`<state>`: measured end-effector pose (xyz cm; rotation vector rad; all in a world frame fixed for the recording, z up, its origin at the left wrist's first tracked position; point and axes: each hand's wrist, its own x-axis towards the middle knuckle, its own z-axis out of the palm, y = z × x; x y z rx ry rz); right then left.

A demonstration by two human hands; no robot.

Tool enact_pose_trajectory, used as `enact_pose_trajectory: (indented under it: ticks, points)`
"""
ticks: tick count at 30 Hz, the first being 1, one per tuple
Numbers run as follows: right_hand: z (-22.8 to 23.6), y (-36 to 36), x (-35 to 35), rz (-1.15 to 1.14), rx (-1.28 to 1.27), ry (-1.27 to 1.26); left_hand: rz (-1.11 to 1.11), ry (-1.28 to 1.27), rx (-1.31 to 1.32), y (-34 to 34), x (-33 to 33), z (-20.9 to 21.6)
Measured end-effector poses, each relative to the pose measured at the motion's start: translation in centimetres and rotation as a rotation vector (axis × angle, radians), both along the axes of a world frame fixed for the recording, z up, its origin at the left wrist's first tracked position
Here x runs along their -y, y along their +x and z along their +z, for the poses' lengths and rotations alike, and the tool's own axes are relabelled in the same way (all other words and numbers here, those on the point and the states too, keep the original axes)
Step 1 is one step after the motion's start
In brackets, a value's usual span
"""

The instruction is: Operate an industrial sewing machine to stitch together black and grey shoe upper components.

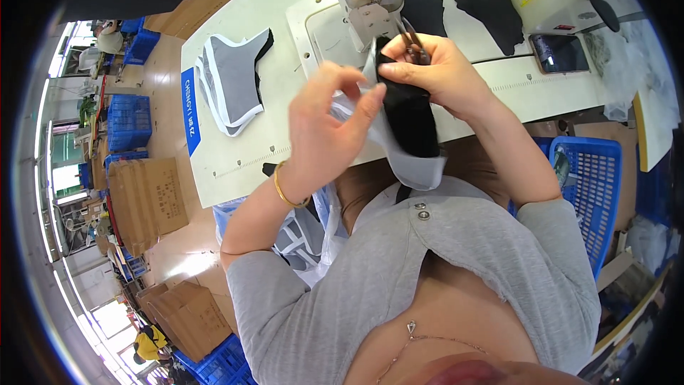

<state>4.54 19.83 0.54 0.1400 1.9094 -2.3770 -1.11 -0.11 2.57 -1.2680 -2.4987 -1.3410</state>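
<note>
A black and light-grey fabric piece (410, 125) hangs down in front of the sewing machine (370, 3), its lower end near my lap. My right hand (445, 75) pinches its top edge between thumb and fingers. Dark thread snips (415, 48) are tucked in the same hand's fingers. My left hand (320, 125), slightly blurred and wearing a gold bangle, is beside the fabric's left edge with thumb and fingers apart. Whether its thumb touches the cloth is unclear. A grey mesh panel with white binding (239, 75) lies flat on the table's left part.
Black cut pieces (488, 11) lie behind the machine's right side. A phone (560, 53) rests at the table's right. Near my right elbow stands a blue basket (588, 185); by my left arm, a plastic bag (331, 239) holds similar grey pieces. Cartons (146, 203) stand on the floor.
</note>
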Motion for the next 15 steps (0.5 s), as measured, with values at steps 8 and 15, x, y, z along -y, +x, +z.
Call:
enact_pose_trajectory:
  ticks: [8,15]
  points:
    - [2.6,0.3,-0.8,0.120,-0.368,0.371,-0.409,-0.201,-0.208,-4.3,-0.5,3.4]
    - [1.0,0.0,-0.4,-0.103,-0.419,0.092,-0.353,-0.081,0.628,-3.2,0.5,2.1]
